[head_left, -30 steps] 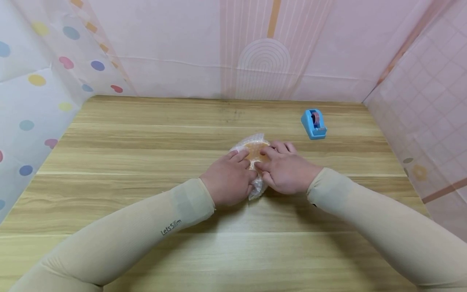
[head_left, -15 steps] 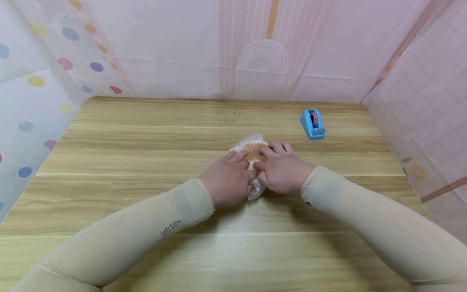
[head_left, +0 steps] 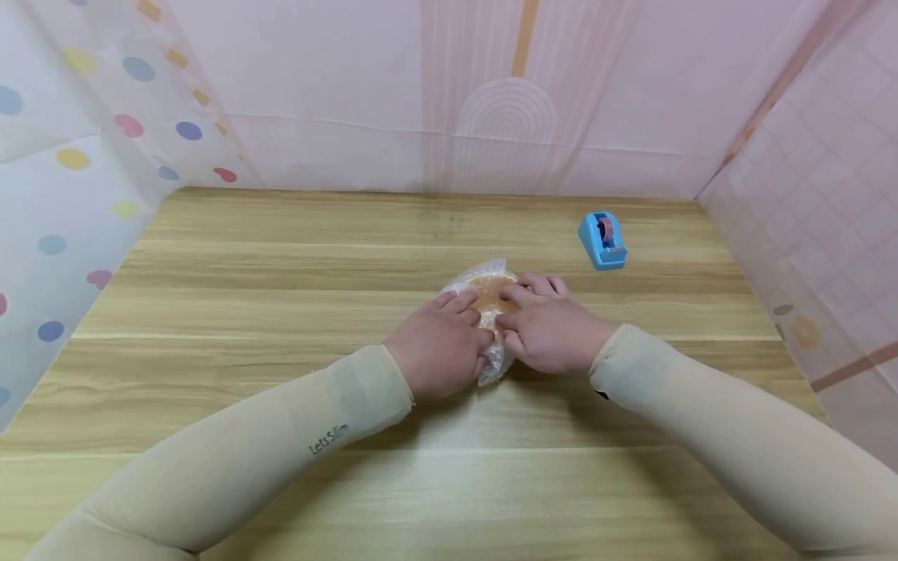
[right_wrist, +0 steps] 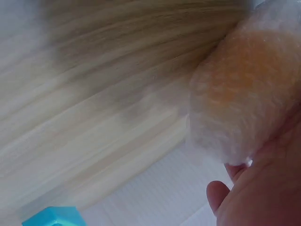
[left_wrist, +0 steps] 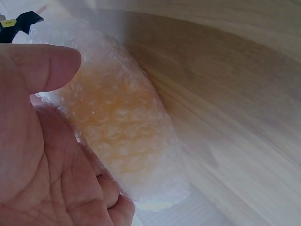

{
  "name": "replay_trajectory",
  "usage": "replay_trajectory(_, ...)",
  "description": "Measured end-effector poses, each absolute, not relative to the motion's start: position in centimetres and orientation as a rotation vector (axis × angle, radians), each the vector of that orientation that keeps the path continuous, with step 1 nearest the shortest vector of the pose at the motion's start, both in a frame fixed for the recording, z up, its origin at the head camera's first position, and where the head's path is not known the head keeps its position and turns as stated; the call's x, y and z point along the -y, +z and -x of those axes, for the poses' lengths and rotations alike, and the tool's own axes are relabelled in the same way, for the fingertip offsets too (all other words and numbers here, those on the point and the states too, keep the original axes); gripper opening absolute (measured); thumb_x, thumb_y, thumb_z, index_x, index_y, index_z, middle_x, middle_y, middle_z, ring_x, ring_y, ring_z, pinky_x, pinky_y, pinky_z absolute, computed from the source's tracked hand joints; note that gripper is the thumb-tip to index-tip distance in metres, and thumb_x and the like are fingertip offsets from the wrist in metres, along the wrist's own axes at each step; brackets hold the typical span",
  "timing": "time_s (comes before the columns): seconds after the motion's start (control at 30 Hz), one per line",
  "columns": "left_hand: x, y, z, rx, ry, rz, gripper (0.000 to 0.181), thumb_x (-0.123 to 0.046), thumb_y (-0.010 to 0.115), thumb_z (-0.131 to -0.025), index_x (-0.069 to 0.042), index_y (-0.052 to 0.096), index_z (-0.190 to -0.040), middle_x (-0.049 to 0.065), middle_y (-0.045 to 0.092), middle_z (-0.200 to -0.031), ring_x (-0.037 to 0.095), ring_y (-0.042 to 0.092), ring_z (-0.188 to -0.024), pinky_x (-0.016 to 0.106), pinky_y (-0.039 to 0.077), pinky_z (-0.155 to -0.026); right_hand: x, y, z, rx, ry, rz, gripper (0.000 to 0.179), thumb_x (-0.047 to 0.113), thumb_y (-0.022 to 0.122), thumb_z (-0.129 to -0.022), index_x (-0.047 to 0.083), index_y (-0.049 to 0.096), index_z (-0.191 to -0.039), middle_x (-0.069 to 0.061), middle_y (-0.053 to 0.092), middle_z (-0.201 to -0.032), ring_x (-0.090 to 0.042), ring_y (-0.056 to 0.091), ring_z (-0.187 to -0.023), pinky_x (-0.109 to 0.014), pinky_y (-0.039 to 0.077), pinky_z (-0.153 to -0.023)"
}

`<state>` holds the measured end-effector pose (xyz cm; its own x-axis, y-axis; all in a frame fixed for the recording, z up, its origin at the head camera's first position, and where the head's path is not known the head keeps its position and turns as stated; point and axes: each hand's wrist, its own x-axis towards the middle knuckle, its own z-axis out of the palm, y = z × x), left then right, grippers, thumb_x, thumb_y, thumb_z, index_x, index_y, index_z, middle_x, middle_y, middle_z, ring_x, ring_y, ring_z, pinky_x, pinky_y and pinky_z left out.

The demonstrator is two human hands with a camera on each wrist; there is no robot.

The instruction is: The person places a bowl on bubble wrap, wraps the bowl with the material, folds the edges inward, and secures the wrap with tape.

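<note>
A bundle of clear bubble wrap (head_left: 493, 266) with an orange thing inside lies mid-table in the head view; what the wrapped thing is cannot be made out. My left hand (head_left: 442, 343) holds its left side. In the left wrist view the thumb lies over the bubble-wrapped bundle (left_wrist: 117, 122), with curled fingers along its lower edge. From the other side my right hand (head_left: 557, 323) grips the bundle, its bent fingers on top of the wrap. The right wrist view shows the bundle (right_wrist: 235, 89) against the palm, most of the fingers hidden.
A blue tape dispenser (head_left: 602, 241) with a reddish roll stands behind and right of my right hand. The wood-grain table (head_left: 245, 288) is bounded by a patterned sheet at the back (head_left: 337, 93) and sheets at both sides.
My right hand shifts slightly left and then back right, still on the bundle. The left hand and the tape dispenser stay in place.
</note>
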<state>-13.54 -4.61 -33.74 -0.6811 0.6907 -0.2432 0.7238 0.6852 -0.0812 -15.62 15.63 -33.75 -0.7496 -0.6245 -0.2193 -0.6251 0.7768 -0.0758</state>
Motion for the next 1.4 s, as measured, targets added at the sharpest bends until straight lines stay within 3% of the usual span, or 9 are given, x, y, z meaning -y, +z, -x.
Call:
replay_trajectory(0.9,4.5,-33.8,13.5,-2.714,-0.266,-1.155,0.042,-0.042,0.047,-0.109,-0.021,0.067,-0.139,0.012,0.062,-0.149,0.034,0.034,-0.158,0.05,0.027,-0.132,-16.9,-33.8,15.7,-2.725,-0.102,1.058,0.038,0.029,0.046,-0.105,0.022,0.081,-0.118,-0.012,0.055,-0.155,-0.038,0.034,-0.149,-0.063,0.026,-0.118)
replay_trajectory(1.3,4.5,-33.9,13.5,-2.712,-0.283,-1.16,0.043,-0.042,0.047,-0.109,-0.022,0.066,-0.14,0.01,0.062,-0.15,0.033,0.034,-0.159,0.05,0.026,-0.132,-17.1,-33.8,15.8,-2.707,-0.117,1.075,0.037,0.028,0.048,-0.105,0.017,0.079,-0.122,-0.011,0.059,-0.153,-0.042,0.032,-0.152,-0.066,0.024,-0.12)
replay_trajectory(1.4,4.5,-33.9,13.5,-2.711,-0.285,-1.157,0.043,-0.043,0.047,-0.109,-0.021,0.066,-0.141,0.011,0.062,-0.15,0.033,0.034,-0.159,0.05,0.026,-0.132,-16.8,-34.0,15.8,-2.717,-0.067,1.105,0.039,0.03,0.047,-0.106,0.018,0.076,-0.129,-0.01,0.059,-0.152,-0.043,0.033,-0.15,-0.065,0.026,-0.118)
